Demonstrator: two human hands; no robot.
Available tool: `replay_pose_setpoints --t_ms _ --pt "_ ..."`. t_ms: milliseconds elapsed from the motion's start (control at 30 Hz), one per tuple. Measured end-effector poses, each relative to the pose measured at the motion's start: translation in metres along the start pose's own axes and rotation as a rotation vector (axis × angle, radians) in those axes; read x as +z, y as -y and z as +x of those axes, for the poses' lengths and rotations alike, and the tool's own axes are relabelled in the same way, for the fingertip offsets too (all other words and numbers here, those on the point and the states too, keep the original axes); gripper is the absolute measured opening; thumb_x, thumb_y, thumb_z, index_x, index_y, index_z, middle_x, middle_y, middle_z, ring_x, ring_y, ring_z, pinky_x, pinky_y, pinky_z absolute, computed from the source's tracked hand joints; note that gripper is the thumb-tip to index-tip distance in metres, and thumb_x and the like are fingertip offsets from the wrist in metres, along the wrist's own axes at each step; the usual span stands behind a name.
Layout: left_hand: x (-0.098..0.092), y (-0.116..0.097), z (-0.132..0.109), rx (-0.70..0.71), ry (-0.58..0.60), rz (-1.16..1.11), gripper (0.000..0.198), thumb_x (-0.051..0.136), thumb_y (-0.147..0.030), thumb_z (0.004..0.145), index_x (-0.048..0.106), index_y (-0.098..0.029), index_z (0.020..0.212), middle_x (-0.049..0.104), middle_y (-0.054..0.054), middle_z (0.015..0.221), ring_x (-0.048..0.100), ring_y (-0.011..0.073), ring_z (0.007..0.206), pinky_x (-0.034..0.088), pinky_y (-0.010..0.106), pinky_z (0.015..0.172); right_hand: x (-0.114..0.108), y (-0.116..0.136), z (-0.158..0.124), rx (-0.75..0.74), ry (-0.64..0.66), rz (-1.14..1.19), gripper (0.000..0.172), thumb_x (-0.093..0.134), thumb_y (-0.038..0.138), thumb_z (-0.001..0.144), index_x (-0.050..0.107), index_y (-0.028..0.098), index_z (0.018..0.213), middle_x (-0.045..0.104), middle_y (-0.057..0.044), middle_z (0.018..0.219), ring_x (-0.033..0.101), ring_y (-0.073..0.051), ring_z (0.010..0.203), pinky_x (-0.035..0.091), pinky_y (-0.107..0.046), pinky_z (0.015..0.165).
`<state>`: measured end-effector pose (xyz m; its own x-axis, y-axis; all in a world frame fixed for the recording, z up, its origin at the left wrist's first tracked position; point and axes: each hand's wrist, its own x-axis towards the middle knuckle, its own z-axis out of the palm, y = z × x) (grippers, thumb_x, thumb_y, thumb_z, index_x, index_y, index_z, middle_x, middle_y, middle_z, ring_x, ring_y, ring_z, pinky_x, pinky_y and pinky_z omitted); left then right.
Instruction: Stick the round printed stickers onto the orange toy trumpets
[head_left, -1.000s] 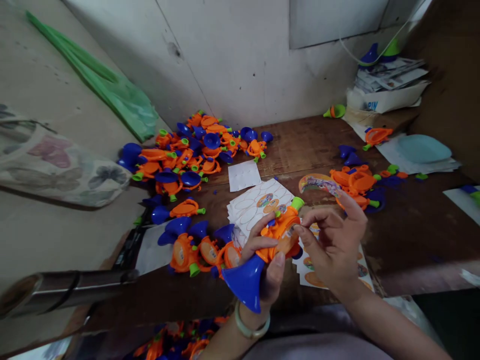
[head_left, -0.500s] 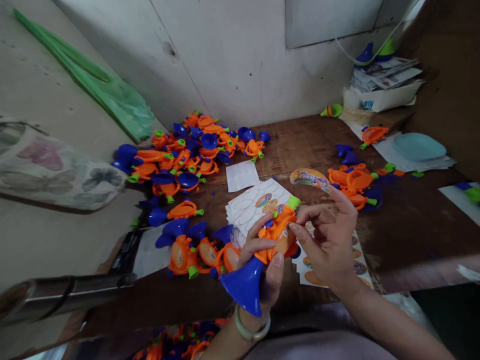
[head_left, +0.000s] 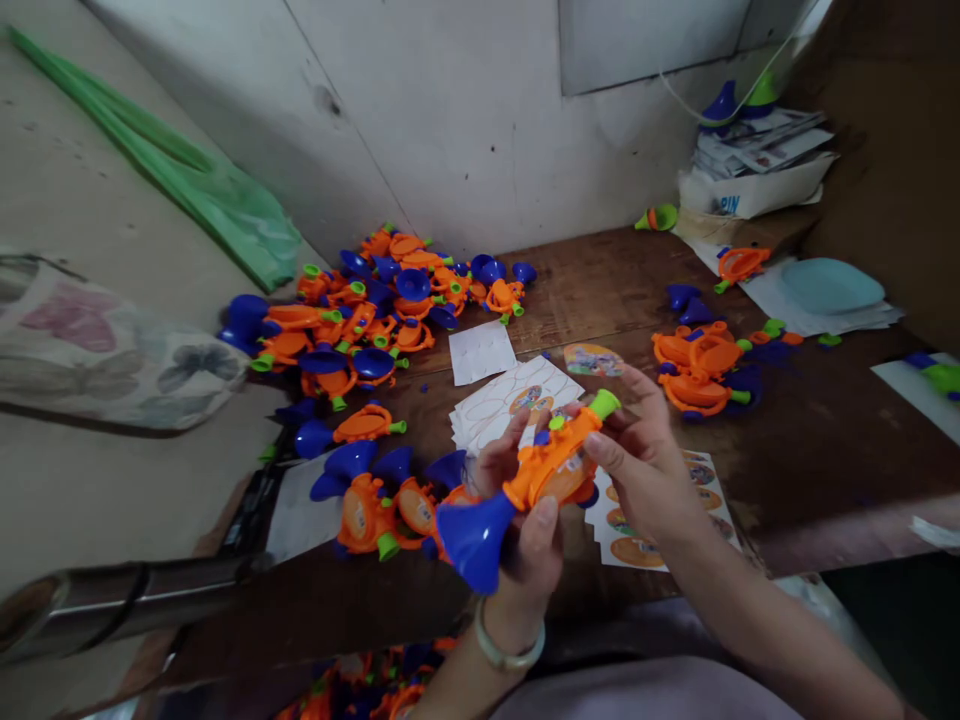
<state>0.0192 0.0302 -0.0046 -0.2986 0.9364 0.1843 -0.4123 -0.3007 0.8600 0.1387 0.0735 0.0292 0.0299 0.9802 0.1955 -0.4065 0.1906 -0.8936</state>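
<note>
My left hand point(head_left: 536, 540), with a pale bangle at its wrist, is wrapped round an orange toy trumpet point(head_left: 559, 455) from below. The trumpet's blue bell point(head_left: 472, 540) points down and left, its green mouthpiece point(head_left: 604, 403) up and right. On the near side of its body is an oval sticker. My right hand point(head_left: 649, 470) grips the trumpet near the mouthpiece, thumb on the body, other fingers partly hidden behind. An oval picture sticker point(head_left: 592, 360) appears at the raised fingertip of this hand. Sheets with oval outlines point(head_left: 487, 405) and a sheet of stickers point(head_left: 637, 552) lie underneath.
Several toy trumpets point(head_left: 360, 510) stand in a row at left front. A large heap of them point(head_left: 375, 310) lies behind, and a smaller group point(head_left: 697, 365) at right. A blue-green dish point(head_left: 832, 285) rests on papers. A metal tube point(head_left: 150, 600) juts in at lower left.
My right hand has moved left and closed its thumb on the trumpet; the sticker at its fingertip moved along. The trumpet has turned, its bell rising slightly.
</note>
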Motion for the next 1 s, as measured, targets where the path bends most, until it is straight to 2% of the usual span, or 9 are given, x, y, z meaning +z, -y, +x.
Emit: replay_pose_setpoints --t_ms 133,233,333,400,467,533,633,733,1000 --pt "0.008 0.007 -0.005 -0.263 -0.072 -0.074 0.023 0.086 -0.045 0.092 0.080 -0.029 0.108 0.081 0.006 0.129 0.078 0.0260 0.122 0.066 0.036 0.099 -0.008 0.010 0.006 -0.393 -0.203 -0.231 0.074 0.085 0.018 0.093 0.049 0.047 0.150 0.077 0.001 0.125 0.079 -0.019 0.113 0.069 -0.036 0.092" --pt "0.004 -0.002 -0.009 -0.189 0.032 0.017 0.028 0.087 -0.032 0.093 0.080 -0.030 0.120 0.072 0.009 0.151 0.069 0.0288 0.141 0.062 0.036 0.108 -0.014 0.015 -0.003 -0.608 -0.111 -0.506 0.083 0.084 0.004 0.087 0.053 0.048 0.150 0.078 0.002 0.123 0.080 -0.022 0.112 0.066 -0.045 0.105" --pt "0.001 -0.017 -0.006 -0.185 0.147 0.031 0.072 0.093 -0.032 0.087 0.064 -0.036 0.152 0.066 0.011 0.159 0.065 0.0310 0.146 0.057 0.041 0.119 -0.012 0.015 -0.023 -0.500 0.140 -0.596 0.077 0.083 0.009 0.089 0.056 0.041 0.154 0.076 -0.004 0.132 0.077 -0.029 0.122 0.059 -0.055 0.117" --pt "0.000 -0.024 -0.002 -0.277 0.094 -0.004 0.080 0.095 -0.037 0.085 0.058 -0.036 0.157 0.074 0.009 0.148 0.072 0.0294 0.135 0.058 0.042 0.117 -0.008 0.017 -0.034 -0.380 0.278 -0.469 0.085 0.083 0.013 0.091 0.047 0.041 0.163 0.069 -0.007 0.146 0.072 -0.029 0.133 0.060 -0.053 0.118" --pt "0.000 -0.027 0.002 -0.333 0.001 -0.052 0.077 0.094 -0.042 0.085 0.060 -0.036 0.154 0.079 0.007 0.136 0.077 0.0272 0.125 0.061 0.041 0.112 -0.004 0.021 -0.035 -0.284 0.331 -0.301 0.078 0.082 0.017 0.094 0.050 0.043 0.161 0.060 -0.006 0.156 0.069 -0.026 0.136 0.064 -0.046 0.113" --pt "0.000 -0.026 0.005 -0.313 -0.038 -0.110 0.071 0.098 -0.044 0.079 0.067 -0.035 0.142 0.081 0.005 0.130 0.078 0.0270 0.122 0.062 0.040 0.109 -0.001 0.027 -0.029 -0.213 0.282 -0.193 0.050 0.080 0.019 0.098 0.068 0.040 0.141 0.061 -0.004 0.152 0.072 -0.021 0.130 0.067 -0.035 0.106" --pt "-0.001 -0.022 0.007 -0.242 -0.029 -0.124 0.063 0.104 -0.042 0.069 0.071 -0.031 0.122 0.080 0.006 0.131 0.078 0.0284 0.123 0.063 0.040 0.108 0.002 0.032 -0.017 -0.168 0.123 -0.146 0.019 0.081 0.019 0.098 0.078 0.034 0.109 0.076 0.001 0.116 0.077 -0.010 0.105 0.066 -0.016 0.089" --pt "-0.003 -0.020 0.005 -0.180 0.010 -0.065 0.056 0.100 -0.040 0.077 0.069 -0.032 0.123 0.075 0.006 0.142 0.076 0.0275 0.126 0.062 0.041 0.110 0.007 0.029 -0.014 -0.138 0.013 -0.170 0.020 0.084 0.015 0.093 0.074 0.031 0.100 0.076 0.005 0.092 0.075 -0.007 0.083 0.064 -0.011 0.075" --pt "-0.003 -0.024 0.001 -0.033 0.150 0.008 0.055 0.091 -0.032 0.089 0.068 -0.039 0.138 0.066 0.006 0.156 0.064 0.0318 0.146 0.054 0.047 0.122 0.019 0.019 -0.021 -0.264 -0.066 -0.324 0.033 0.081 0.008 0.087 0.064 0.029 0.107 0.068 0.003 0.097 0.073 -0.011 0.083 0.067 -0.019 0.074"
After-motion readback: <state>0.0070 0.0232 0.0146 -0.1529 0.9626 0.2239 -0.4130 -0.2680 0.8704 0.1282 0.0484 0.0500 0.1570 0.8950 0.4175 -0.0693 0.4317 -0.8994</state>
